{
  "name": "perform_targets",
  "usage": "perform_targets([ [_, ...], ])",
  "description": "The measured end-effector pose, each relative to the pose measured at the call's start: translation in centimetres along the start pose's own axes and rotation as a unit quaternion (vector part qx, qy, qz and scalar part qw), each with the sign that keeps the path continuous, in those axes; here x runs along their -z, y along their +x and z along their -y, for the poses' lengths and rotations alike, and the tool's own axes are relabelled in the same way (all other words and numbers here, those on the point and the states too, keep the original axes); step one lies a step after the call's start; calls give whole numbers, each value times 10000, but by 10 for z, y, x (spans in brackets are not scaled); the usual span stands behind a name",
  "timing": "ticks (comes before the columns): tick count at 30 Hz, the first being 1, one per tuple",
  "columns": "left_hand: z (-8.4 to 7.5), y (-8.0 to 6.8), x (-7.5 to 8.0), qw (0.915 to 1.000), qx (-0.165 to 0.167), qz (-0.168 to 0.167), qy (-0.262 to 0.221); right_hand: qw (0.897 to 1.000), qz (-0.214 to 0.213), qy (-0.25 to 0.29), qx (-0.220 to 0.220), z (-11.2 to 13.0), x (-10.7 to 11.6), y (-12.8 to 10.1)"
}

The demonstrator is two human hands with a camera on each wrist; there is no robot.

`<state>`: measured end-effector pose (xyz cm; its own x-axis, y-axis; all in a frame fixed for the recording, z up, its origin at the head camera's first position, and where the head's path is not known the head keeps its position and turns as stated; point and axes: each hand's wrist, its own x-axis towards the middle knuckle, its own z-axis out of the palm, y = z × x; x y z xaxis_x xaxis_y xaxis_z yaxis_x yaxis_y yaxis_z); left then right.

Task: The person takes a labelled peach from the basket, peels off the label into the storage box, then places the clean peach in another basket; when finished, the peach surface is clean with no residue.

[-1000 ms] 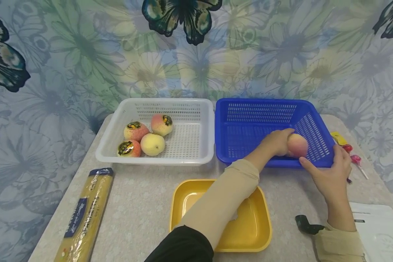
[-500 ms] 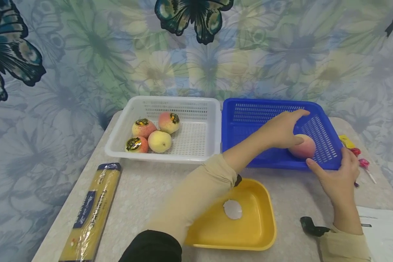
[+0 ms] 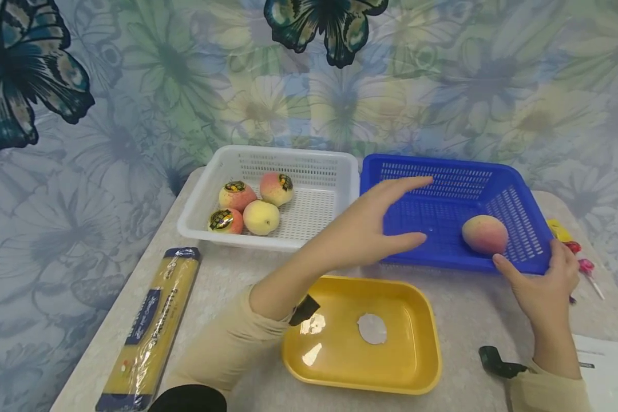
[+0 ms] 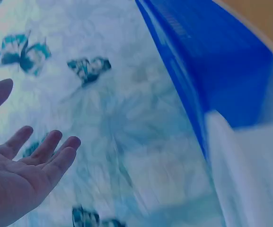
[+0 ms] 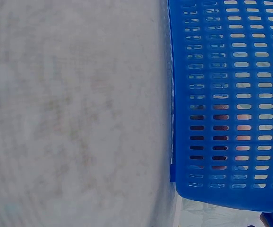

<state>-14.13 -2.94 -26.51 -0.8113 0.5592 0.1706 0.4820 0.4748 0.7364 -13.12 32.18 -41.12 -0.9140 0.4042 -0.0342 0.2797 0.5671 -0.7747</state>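
Observation:
In the head view my left hand (image 3: 365, 232) is held over the left end of the blue basket (image 3: 422, 260), thumb and fingers spread, with nothing in it. The left wrist view shows the same hand (image 4: 27, 175) with its palm bare. One pink-and-yellow peach (image 3: 485, 234) lies in the basket's front right part. At that front right corner my right hand (image 3: 543, 283) holds the basket, thumb at the front rim and fingers along the right side. Through the slotted wall (image 5: 231, 90) in the right wrist view, the peach shows as pink and dark patches.
A white basket (image 3: 321, 200) with several peaches (image 3: 261, 217), some with black-and-gold stickers, stands left of the blue one. In front is a yellow tray (image 3: 360, 366) with a pale round patch. A spaghetti pack (image 3: 151, 326) lies left; lollipops (image 3: 586, 266) and a white sheet (image 3: 605, 366) lie right.
My left hand has let go of the peach in the blue basket and drawn back to the left, fingers spread. My right hand has stayed at the basket's corner. The head view has shifted slightly.

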Motion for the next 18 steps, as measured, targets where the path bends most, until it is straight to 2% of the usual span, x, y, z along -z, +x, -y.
perform_targets([
  [4, 34, -37, 18, 9970, 334, -669, -176, 10000, -11, 7, -62, 1, -1, 0],
  [9, 80, -80, 47, 9837, 994, -1474, -250, 9989, -445, -50, 167, 6, -3, -4],
  [12, 104, -100, 63, 9714, 1429, -1874, -303, 9945, -865, -193, 564, 11, -3, -7],
  [14, 116, -113, 74, 9633, 1781, -1998, -216, 9899, -1063, -299, 886, 17, -2, -10],
  [18, 136, -134, 90, 9456, 2396, -2199, -26, 9810, -1139, -326, 1539, 34, -1, -17],
])
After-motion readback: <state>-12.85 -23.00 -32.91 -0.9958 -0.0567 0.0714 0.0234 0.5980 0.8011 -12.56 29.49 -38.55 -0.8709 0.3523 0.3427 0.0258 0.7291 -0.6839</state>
